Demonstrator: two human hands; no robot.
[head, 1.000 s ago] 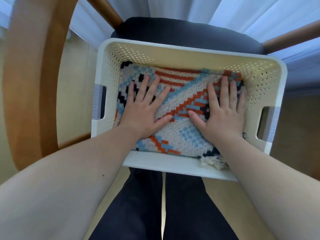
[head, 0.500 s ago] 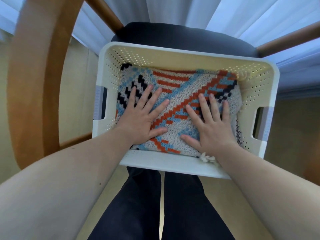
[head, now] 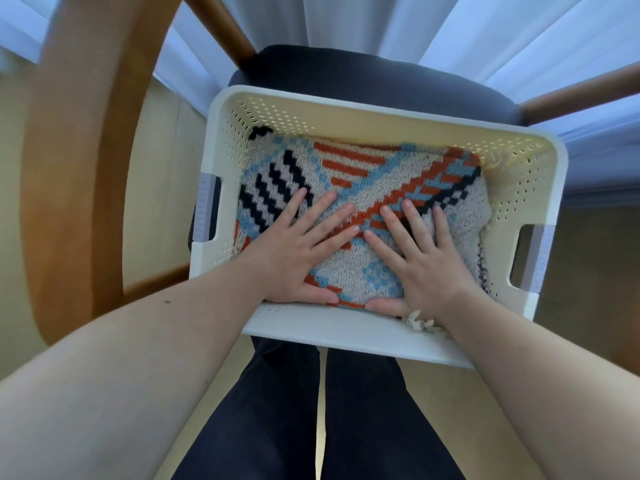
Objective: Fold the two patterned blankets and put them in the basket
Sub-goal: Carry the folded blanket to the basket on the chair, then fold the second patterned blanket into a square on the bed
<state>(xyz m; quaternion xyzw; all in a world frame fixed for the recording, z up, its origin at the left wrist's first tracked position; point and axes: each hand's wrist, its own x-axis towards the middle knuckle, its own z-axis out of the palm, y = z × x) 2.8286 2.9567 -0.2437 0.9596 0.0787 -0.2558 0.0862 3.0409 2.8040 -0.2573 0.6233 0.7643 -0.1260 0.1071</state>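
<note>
Dark trousers (head: pixel 311 410) nearest, below forearms. Left hand (head: pixel 294 258) and right hand (head: pixel 420 261) side by side, fingers straight and spread, palms pressing flat on folded blanket (head: pixel 360 188). Blanket lies inside basket (head: pixel 346 332); fringe (head: pixel 420 322) drapes over near rim by right wrist. Beyond hands: cushion (head: pixel 346 74), chair (head: pixel 79 150), curtain (head: pixel 415 26).

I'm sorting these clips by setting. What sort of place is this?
Probably a room in a home: a wooden chair with a dark seat cushion carries the basket, pale curtains hang behind, and the floor looks like light wood.
</note>
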